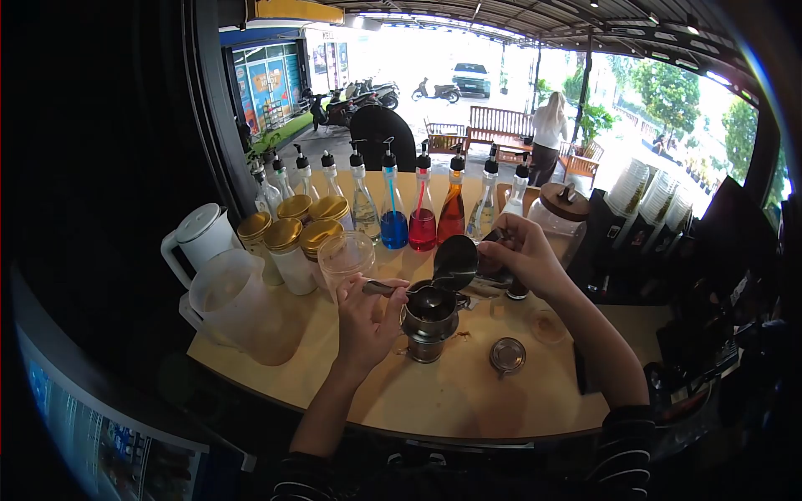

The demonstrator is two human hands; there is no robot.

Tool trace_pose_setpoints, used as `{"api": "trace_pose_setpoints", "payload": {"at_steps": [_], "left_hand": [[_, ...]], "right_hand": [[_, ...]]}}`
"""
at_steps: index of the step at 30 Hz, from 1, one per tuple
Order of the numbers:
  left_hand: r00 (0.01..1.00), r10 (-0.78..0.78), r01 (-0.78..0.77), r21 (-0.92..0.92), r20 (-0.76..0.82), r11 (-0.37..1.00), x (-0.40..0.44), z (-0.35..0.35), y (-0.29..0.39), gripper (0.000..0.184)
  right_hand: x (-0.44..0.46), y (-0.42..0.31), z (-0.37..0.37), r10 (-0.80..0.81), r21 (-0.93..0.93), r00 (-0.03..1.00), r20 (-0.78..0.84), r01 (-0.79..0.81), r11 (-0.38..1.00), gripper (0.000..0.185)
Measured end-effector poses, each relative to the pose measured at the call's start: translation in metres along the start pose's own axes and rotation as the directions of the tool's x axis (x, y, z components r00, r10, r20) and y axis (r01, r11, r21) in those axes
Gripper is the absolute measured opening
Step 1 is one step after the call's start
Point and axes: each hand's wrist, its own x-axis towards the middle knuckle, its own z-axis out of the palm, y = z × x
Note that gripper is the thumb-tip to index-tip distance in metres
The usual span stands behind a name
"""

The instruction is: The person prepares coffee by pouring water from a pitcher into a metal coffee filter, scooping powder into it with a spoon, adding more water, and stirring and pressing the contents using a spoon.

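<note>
In my left hand [368, 327] is a metal spoon [382, 288], its handle pinched between the fingers and its end over the metal coffee drip filter [428, 330]. My right hand [530, 257] grips a black round scoop [456, 264] by its handle, tilted above the filter's open top. Dark contents show inside the filter, which stands upright on the table. To its right lies a small round metal piece [507, 356], perhaps the filter's lid. A clear plastic tub [347, 253] stands behind my left hand.
Pump bottles line the back, including a blue one [393, 228] and a red one [423, 227]. Gold-lidded jars [286, 255], a frosted pitcher [242, 309] and a white jug [200, 238] stand left. Stacked cups [628, 188] are right. Brown spills mark the table [401, 409]. A person [549, 134] stands outside.
</note>
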Motion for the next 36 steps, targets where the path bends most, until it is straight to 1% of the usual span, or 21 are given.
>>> {"api": "trace_pose_setpoints", "payload": {"at_steps": [4, 6, 10, 12, 14, 16, 18, 22, 24, 31, 33, 36], "left_hand": [[1.000, -0.007, 0.007, -0.013, 0.004, 1.000, 0.000, 0.000, 0.000, 0.011], [1.000, -0.002, 0.002, -0.009, 0.003, 1.000, 0.000, -0.001, -0.001, 0.011], [0.999, 0.029, -0.029, 0.011, -0.012, 1.000, 0.000, -0.001, -0.005, 0.011], [0.999, 0.034, -0.034, 0.014, -0.013, 0.999, 0.000, -0.001, -0.004, 0.011], [1.000, 0.005, -0.005, 0.006, -0.003, 1.000, 0.000, -0.002, -0.003, 0.010], [1.000, 0.007, -0.007, 0.021, -0.005, 1.000, 0.000, -0.004, -0.003, 0.010], [1.000, 0.009, -0.009, 0.035, -0.006, 0.999, 0.000, -0.005, -0.004, 0.010], [0.999, 0.007, -0.005, 0.059, -0.035, 0.998, 0.003, -0.011, -0.005, 0.010], [0.999, 0.011, -0.008, 0.073, -0.047, 0.997, 0.003, -0.014, -0.006, 0.010], [0.998, -0.019, 0.022, 0.059, -0.060, 0.998, 0.000, -0.020, -0.009, 0.010], [0.998, -0.011, 0.015, 0.063, -0.063, 0.998, -0.001, -0.021, -0.010, 0.010], [0.998, -0.013, 0.018, 0.073, -0.061, 0.997, -0.001, -0.021, -0.011, 0.010]], "right_hand": [[-0.001, 0.003, -0.002, -0.016, 0.010, 1.000, 0.007, 0.015, 1.000, 0.017], [-0.002, 0.002, -0.003, -0.026, -0.044, 1.000, -0.010, 0.025, 0.999, 0.017], [-0.006, -0.009, 0.001, 0.007, -0.005, 1.000, -0.018, -0.007, 1.000, 0.018], [-0.006, -0.006, -0.001, -0.021, -0.049, 0.999, -0.027, 0.019, 0.999, 0.018], [-0.006, -0.004, -0.002, -0.019, -0.049, 0.999, -0.025, 0.018, 0.999, 0.018], [-0.006, -0.001, -0.004, -0.017, -0.048, 1.000, -0.024, 0.016, 0.999, 0.018], [-0.005, 0.002, -0.005, -0.026, -0.101, 0.999, -0.034, 0.022, 0.995, 0.018], [-0.006, -0.001, -0.004, -0.015, -0.088, 0.999, -0.047, 0.011, 0.996, 0.019], [-0.007, -0.003, -0.003, -0.017, -0.097, 0.998, -0.067, 0.011, 0.995, 0.023], [-0.007, -0.011, -0.003, -0.011, -0.072, 0.996, -0.090, 0.005, 0.997, 0.022], [-0.006, -0.009, -0.006, -0.025, -0.135, 0.995, -0.100, 0.011, 0.991, 0.023], [-0.004, -0.002, -0.012, -0.054, -0.158, 0.994, -0.095, 0.038, 0.987, 0.024]]}}
